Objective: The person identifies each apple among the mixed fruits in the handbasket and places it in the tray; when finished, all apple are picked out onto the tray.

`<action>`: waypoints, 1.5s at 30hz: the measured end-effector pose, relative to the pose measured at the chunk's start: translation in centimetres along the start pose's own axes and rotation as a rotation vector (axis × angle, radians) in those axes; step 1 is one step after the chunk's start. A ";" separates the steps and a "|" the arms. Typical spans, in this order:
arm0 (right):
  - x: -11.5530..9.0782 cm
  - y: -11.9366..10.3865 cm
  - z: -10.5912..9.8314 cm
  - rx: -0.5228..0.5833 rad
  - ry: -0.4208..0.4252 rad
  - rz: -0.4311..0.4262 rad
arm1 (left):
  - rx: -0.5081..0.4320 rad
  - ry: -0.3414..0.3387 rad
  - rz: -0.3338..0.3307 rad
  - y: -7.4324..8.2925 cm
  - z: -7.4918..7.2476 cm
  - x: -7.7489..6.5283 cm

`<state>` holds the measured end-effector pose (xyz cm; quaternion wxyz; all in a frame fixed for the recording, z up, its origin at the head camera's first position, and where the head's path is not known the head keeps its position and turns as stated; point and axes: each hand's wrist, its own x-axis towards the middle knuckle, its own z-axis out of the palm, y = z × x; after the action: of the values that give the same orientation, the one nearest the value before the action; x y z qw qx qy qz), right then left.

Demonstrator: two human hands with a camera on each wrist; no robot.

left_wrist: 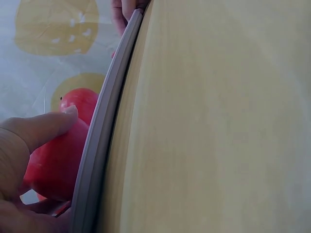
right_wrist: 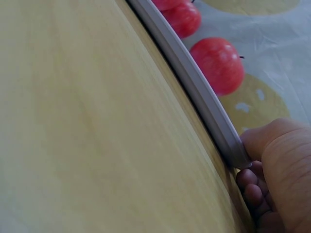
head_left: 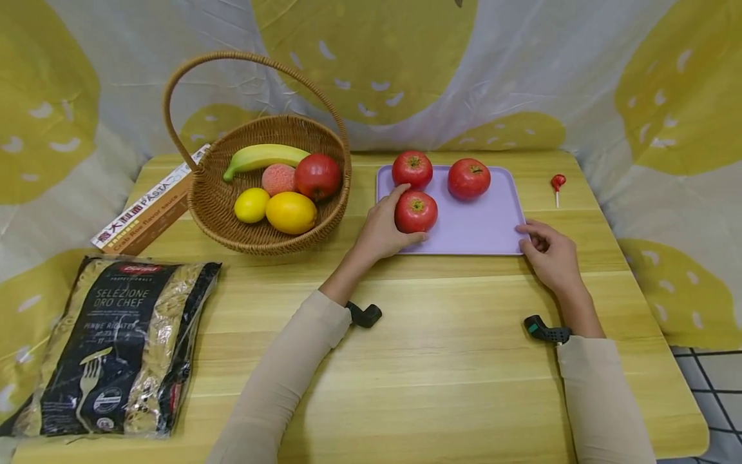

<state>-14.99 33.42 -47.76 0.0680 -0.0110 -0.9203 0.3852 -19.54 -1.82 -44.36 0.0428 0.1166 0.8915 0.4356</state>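
Note:
On a lilac tray (head_left: 469,235) sit three red apples, two toward the back and one in front. My left hand (head_left: 379,225) curls thumb and fingers round the front apple (head_left: 416,212), which rests near the tray's left side. Close behind it is a back-left apple (head_left: 412,169), and a third apple (head_left: 469,179) stands to its right. With thumb and forefinger, my right hand (head_left: 551,254) pinches the tray's right edge near the front corner; in the right wrist view the thumb lies at the rim (right_wrist: 206,94) and the other fingers are curled below.
Left of the tray stands a wicker basket (head_left: 261,241) with a tall handle, holding a banana, lemon and other fruit. A pasta box (head_left: 153,206) leans behind it. A bag of penne (head_left: 116,348) lies front left. A red lollipop (head_left: 558,183) lies right of the tray.

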 end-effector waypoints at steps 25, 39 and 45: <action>-0.3 0.1 0.0 -0.003 -0.012 0.001 | 0.093 -0.107 0.232 3.7 -7.5 -6.7; -0.3 0.3 0.1 0.009 -0.013 0.016 | -0.051 0.150 0.322 2.0 -14.2 -7.7; -0.2 0.1 0.0 0.001 -0.025 0.024 | 0.052 0.214 0.219 1.2 -17.5 -7.0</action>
<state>-14.76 33.48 -47.81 0.0518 -0.0171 -0.9207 0.3863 -15.62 -16.25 -32.82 -0.1031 0.1671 0.8841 0.4241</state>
